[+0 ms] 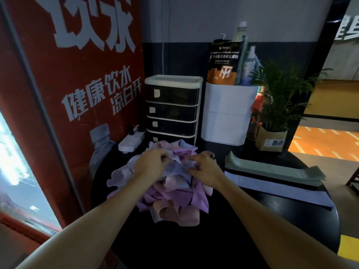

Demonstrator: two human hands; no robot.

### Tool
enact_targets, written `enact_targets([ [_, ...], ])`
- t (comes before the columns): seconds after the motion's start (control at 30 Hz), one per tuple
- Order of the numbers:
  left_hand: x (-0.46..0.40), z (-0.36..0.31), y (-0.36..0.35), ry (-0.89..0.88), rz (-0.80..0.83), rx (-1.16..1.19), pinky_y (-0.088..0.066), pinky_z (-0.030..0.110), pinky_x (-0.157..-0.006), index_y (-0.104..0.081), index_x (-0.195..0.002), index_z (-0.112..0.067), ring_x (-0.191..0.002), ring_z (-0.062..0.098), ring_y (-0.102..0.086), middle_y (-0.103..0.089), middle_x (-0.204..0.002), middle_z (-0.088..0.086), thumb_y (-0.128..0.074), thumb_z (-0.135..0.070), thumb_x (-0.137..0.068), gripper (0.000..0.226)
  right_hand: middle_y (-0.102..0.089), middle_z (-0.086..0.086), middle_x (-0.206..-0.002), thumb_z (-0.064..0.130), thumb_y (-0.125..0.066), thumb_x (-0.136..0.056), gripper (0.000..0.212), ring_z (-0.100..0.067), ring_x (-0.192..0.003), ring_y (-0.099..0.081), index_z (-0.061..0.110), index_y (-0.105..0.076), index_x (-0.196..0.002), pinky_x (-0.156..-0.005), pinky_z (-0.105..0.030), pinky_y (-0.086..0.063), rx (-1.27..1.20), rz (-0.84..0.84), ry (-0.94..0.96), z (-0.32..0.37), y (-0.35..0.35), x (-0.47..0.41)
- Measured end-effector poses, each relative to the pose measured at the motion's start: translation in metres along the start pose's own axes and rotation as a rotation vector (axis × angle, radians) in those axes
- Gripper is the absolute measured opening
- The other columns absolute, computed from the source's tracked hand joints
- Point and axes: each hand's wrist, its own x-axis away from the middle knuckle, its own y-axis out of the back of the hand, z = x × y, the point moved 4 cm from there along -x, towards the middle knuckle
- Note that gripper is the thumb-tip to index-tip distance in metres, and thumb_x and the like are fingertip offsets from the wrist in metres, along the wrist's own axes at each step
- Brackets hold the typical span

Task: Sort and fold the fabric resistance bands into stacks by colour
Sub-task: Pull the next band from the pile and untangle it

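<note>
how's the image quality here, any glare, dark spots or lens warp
Head view: dim overall, the black table swallows detail; the window at left is blown out; wide-angle warp bends the red sign; the pile of bands under the left hand and right hand looks soft.

I see one wide head-worn view, looking forward and down, close over the dark table (pixel 194 239).

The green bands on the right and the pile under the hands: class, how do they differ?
The green bands lie flat in one neat stack; the pile is a crumpled heap. The green bands are one colour; the pile mixes purple, pink and pale blue. Both hands, left hand and right hand, grip the pile; the green bands lie untouched. Both rest on the black table.
</note>
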Motion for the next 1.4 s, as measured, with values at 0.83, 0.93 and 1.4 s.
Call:
enact_targets([
  [0.83, -0.03, -0.036, 0.097, -0.091, -0.05, 0.54, -0.036, 0.017, -0.061, -0.057, -0.077, -0.012, -0.06, 0.001, -0.045, -0.051, -0.071, -0.001, -0.054, -0.025, -0.094, 0.021, -0.064, -0.007, -0.078, 0.005, -0.044, -0.096, 0.023, -0.017, -0.071, -0.058, 0.008, -0.064, -0.087, -0.058, -0.019, -0.053, -1.049, -0.13, -0.106, 0.086, 0.11, -0.016],
  [0.93, -0.026, -0.053, 0.106, -0.228, -0.166, 0.577, -0.041, 0.009, -0.072, -0.057, -0.095, -0.024, -0.086, 0.003, -0.052, -0.057, -0.101, 0.003, -0.052, -0.026, -0.094, 0.005, -0.063, -0.006, -0.085, 0.0, -0.043, -0.095, 0.024, -0.013, -0.078, -0.059, 0.01, -0.064, -0.091, -0.065, -0.017, -0.054, -1.075, -0.121, -0.076, 0.097, 0.119, -0.02],
  [1.4, -0.015, -0.095, 0.109, -0.488, -0.273, 0.601, -0.051, 0.024, -0.077, -0.063, -0.099, -0.02, -0.09, 0.014, -0.06, -0.061, -0.096, -0.001, -0.052, -0.03, -0.093, 0.017, -0.065, -0.008, -0.096, 0.009, -0.052, -0.091, 0.014, -0.015, -0.088, -0.063, 0.01, -0.065, -0.096, -0.081, -0.026, -0.054, -0.993, -0.014, 0.068, 0.117, 0.132, -0.011],
])
